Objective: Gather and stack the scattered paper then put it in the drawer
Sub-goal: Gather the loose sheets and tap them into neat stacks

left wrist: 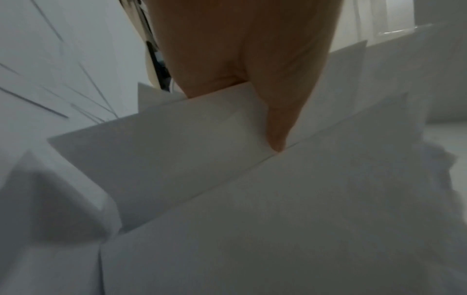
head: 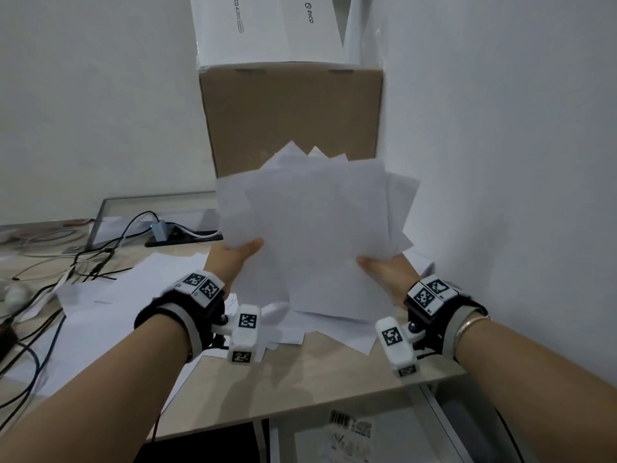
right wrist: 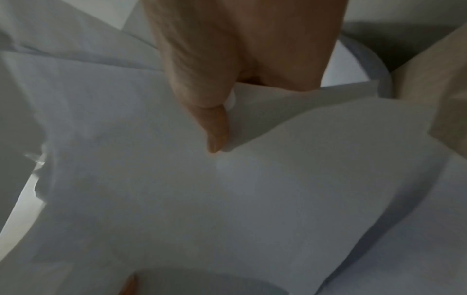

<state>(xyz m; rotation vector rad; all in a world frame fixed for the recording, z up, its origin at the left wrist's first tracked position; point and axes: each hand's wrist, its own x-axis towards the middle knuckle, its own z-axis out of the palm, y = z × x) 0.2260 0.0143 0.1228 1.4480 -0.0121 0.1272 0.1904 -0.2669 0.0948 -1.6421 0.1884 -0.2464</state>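
Two hands, left hand and right hand, pinch one uneven paper stack above the desk.

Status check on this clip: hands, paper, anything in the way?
Left hand and right hand both grip the ragged paper stack, lifted upright. More loose sheets on the desk. Cables at left; drawer not identifiable.

Cardboard box blocks behind, wall right; cables clutter desk left; front edge free.

Paper stack before cardboard box
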